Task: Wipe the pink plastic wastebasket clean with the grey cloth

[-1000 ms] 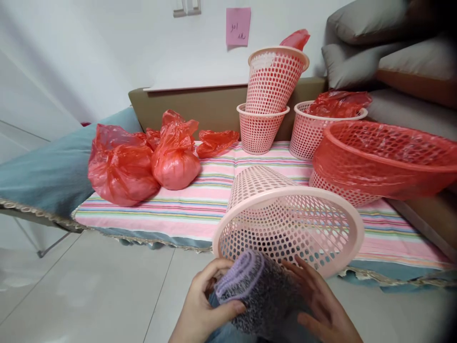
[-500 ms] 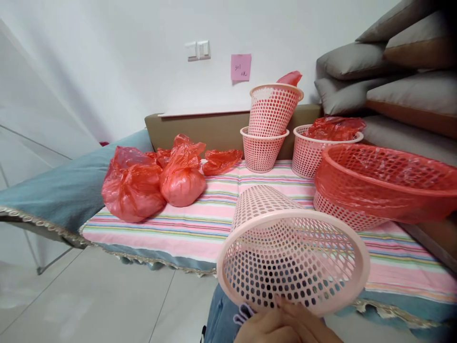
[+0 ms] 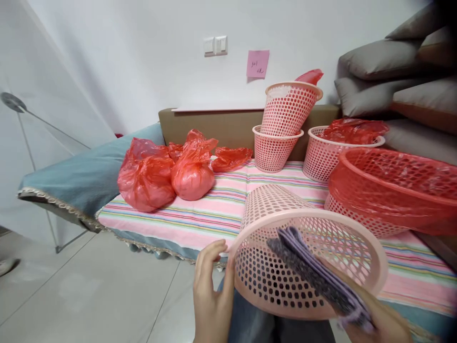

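Note:
A pale pink perforated plastic basket (image 3: 278,214) lies on its side at the seat's front edge, its mouth tipped toward me. My left hand (image 3: 214,290) is at the left of its rim, the thumb against or very close to it, fingers apart from the thumb. A folded grey and purple cloth (image 3: 314,271) is in my right hand (image 3: 378,314). The cloth reaches across the basket's mouth; whether it touches the inner wall, I cannot tell. The right fingers are partly hidden behind the cloth.
Red plastic bags (image 3: 146,176) with contents sit left on the striped cloth (image 3: 228,190). Stacked pink baskets (image 3: 278,150) stand behind, beside another basket (image 3: 321,155) holding a red bag. A red-lined basket (image 3: 392,190) is at right, near piled grey cushions (image 3: 378,59).
The hands, together below the basket's rim before, are now apart. The left is at the rim's left side; the right has raised the cloth into the basket's mouth. The view has shifted left.

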Demonstrator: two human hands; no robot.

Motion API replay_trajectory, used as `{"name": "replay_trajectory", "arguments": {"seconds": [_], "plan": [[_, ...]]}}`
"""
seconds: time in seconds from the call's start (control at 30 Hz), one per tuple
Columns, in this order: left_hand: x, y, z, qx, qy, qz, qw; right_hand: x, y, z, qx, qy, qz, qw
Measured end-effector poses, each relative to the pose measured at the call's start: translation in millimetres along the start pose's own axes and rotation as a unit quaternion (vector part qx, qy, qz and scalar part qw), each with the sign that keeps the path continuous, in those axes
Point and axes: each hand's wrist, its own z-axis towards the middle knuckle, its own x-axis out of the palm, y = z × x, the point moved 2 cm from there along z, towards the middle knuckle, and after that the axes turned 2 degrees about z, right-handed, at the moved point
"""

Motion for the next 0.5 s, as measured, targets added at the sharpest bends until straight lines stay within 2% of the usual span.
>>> {"name": "replay_trajectory", "arguments": {"seconds": [0.07,0.1,0.13,0.2,0.27,0.4,0.5], "plan": [[5.3,11.4,5.7,-0.047,0.042,0.012,0.998,16.8,-6.0,10.5,-0.056,-0.027,-0.063,0.996],[8.3,17.5,6.4,-0.069,0.065,0.008,0.995,30.4,-10.5,14.9,-0.067,-0.012,-0.085,0.994],[11.2,23.1,5.8,-0.087,0.088,0.0,0.992,45.9,-16.2,18.3,-0.06,0.017,-0.114,0.992],[15.4,31.4,2.6,-0.114,0.121,-0.027,0.986,77.9,-28.9,20.2,-0.027,0.117,-0.183,0.976],[17.7,35.6,-1.2,-0.124,0.145,-0.053,0.98,99.7,-38.3,17.1,-0.018,0.156,-0.25,0.955],[19.7,38.4,-4.1,-0.117,0.155,-0.09,0.977,108.6,-39.8,13.5,-0.036,0.14,-0.308,0.94],[21.3,40.2,-4.1,-0.117,0.169,-0.091,0.974,106.1,-31.5,20.5,-0.043,0.192,-0.327,0.924]]}}
